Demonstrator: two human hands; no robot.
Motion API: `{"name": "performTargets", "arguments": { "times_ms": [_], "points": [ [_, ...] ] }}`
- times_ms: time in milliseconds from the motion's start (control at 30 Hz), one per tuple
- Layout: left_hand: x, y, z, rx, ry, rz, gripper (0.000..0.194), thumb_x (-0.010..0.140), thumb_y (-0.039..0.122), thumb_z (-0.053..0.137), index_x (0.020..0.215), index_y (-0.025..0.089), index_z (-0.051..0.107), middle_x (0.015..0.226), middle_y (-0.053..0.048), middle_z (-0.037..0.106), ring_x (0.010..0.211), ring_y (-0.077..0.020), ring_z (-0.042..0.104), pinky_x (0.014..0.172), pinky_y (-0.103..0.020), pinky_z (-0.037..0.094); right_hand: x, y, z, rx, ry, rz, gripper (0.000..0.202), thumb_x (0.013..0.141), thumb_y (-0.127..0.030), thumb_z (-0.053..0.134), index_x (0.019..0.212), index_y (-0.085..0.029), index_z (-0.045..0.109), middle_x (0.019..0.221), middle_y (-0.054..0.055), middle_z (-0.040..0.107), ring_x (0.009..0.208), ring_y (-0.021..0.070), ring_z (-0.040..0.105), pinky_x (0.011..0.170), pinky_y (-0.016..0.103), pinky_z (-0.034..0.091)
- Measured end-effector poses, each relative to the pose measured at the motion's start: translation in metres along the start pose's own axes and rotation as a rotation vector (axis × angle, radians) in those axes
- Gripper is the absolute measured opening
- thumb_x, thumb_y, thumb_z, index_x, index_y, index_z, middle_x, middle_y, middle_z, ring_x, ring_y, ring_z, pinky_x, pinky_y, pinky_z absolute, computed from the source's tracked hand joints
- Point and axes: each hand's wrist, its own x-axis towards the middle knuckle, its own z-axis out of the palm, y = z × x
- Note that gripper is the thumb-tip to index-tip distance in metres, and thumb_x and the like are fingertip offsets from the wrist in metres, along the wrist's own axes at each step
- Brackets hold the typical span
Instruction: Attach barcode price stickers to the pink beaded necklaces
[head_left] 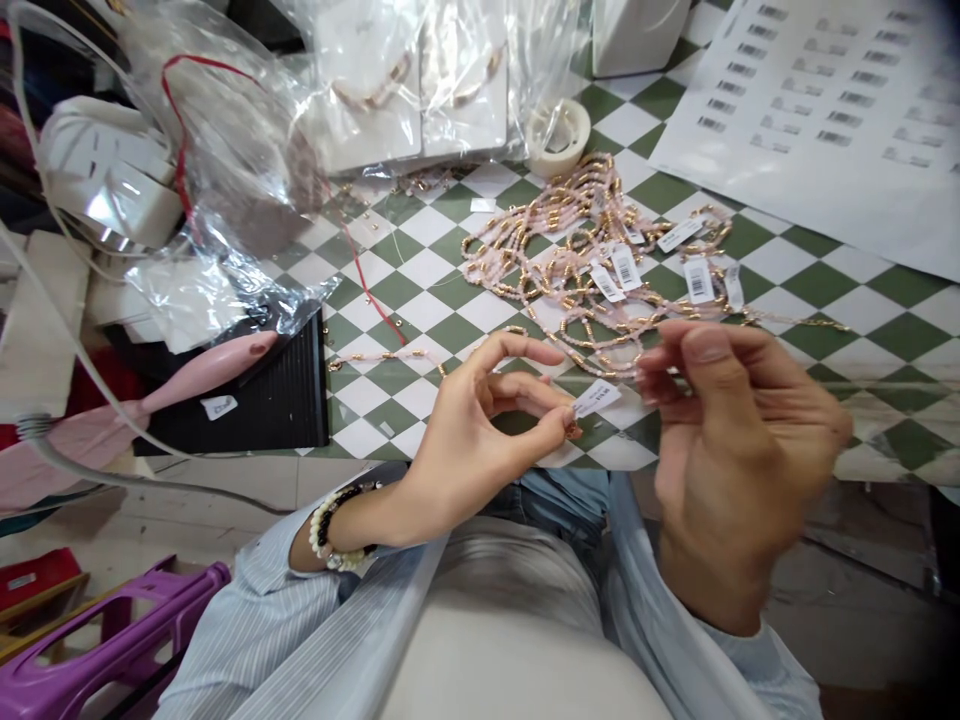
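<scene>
My left hand (487, 440) is closed in a pinch at the table's front edge. Between its thumb and fingertips is a small white printed tag (598, 398), with a tiny gold-brown piece by the thumb tip. A pink and gold beaded strand (390, 355) runs across the table and passes behind this hand. To the right, my right hand (739, 430) is slightly blurred, thumb against its curled fingers; what they hold, if anything, is hidden. Just beyond both hands lies a pile of pink and gold bead necklaces (555, 235), several with white barcode tags (698, 280).
Behind the pile stand a tape roll (559, 138) and plastic-bagged jewellery cards (375, 110). A barcode label sheet (832, 110) covers the back right. At left are a black tray (292, 400), a pink tool-like object (217, 370), white cables and a purple stool (112, 650).
</scene>
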Motion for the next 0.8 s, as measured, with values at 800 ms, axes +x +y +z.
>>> {"name": "performTargets", "arguments": {
  "times_ms": [800],
  "points": [
    [-0.001,0.013,-0.017,0.081,-0.065,-0.044,0.027,0.087,0.038,0.078,0.084,0.012,0.074,0.07,0.0,0.062,0.062,-0.0074,0.049,0.055,-0.019,0.038,-0.014,-0.005,0.002,-0.124,-0.418,0.24,0.021,0.074,-0.032,0.088,0.087,-0.022,0.075,0.083,-0.001,0.069,0.073,0.011,0.063,0.061,0.021,0.052]
  ]
}}
